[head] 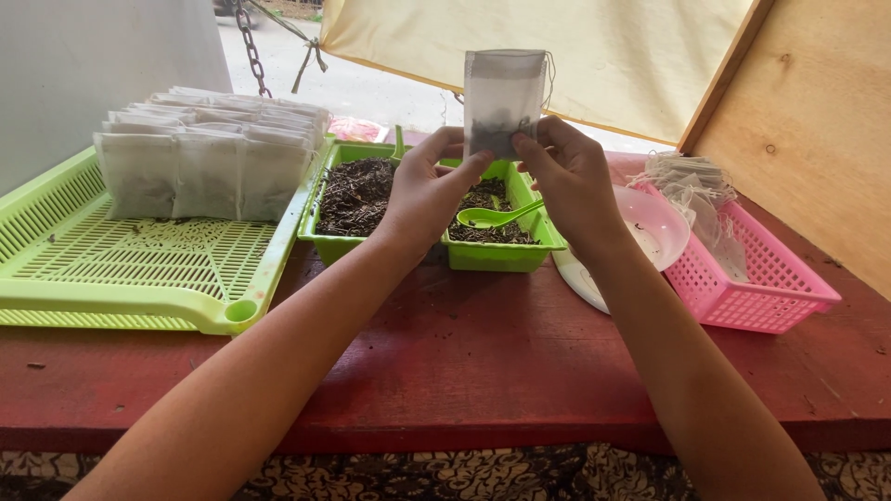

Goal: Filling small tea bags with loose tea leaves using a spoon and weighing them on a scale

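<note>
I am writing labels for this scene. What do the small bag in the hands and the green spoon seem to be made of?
Small bag: probably thin white filter paper or non-woven fabric, matte; its dark contents show through.
Green spoon: likely plastic, smooth, with a slight sheen.

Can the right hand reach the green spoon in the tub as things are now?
Probably not right away: the right hand and the left hand both pinch the filter bag. The green spoon lies uncovered just below them, so the path is free once the hand lets go.

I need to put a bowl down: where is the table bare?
The red table is bare along its near edge, under the forearms, below the green tray and pink basket. The far side is crowded by green tubs and a plate.
</note>
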